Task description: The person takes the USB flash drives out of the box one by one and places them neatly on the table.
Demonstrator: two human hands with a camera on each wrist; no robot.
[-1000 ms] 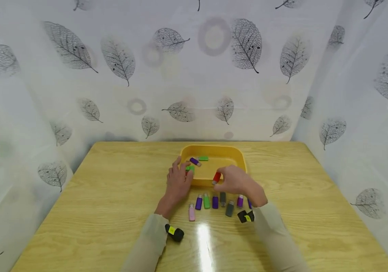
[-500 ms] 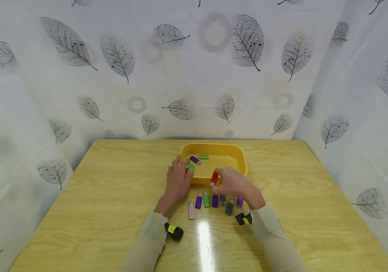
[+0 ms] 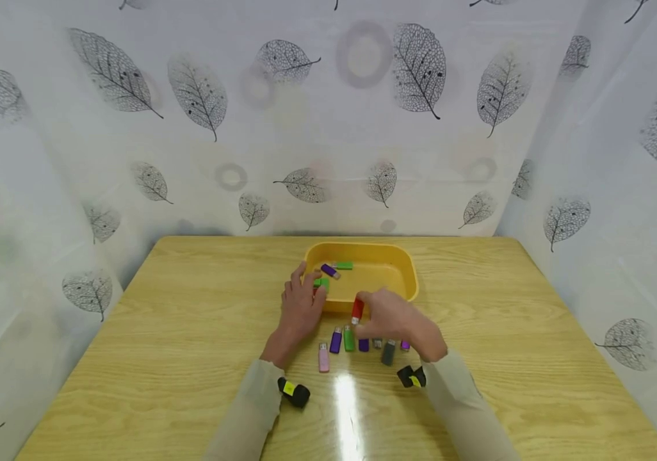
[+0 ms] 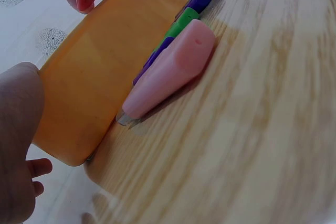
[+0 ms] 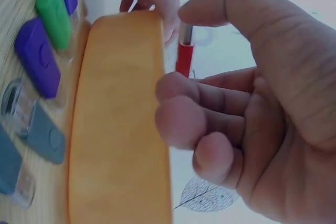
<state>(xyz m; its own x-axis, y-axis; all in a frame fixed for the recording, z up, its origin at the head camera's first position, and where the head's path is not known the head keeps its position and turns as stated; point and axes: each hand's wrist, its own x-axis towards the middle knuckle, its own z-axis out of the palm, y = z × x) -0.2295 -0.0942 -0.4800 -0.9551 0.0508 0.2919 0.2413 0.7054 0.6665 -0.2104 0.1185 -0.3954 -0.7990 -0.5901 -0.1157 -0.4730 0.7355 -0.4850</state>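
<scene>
Partway, I judge: several USB sticks [image 3: 330,271] lie in the yellow tray [image 3: 371,282], more sticks [image 3: 335,341] remain on the table [image 3: 219,320], my right hand [image 3: 399,320] pinches a red USB stick [image 3: 357,310], and my left hand [image 3: 301,304] rests loosely spread on the tray.

Screened-off workspace, pale leaf-print sheeting [image 3: 328,141] on three sides, wood-grain table [image 3: 219,288]

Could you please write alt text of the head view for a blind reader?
A person's right hand pinches a red USB stick near a yellow tray on a wooden table, while the left hand touches the tray's left end. More USB sticks lie inside and in front.
</scene>
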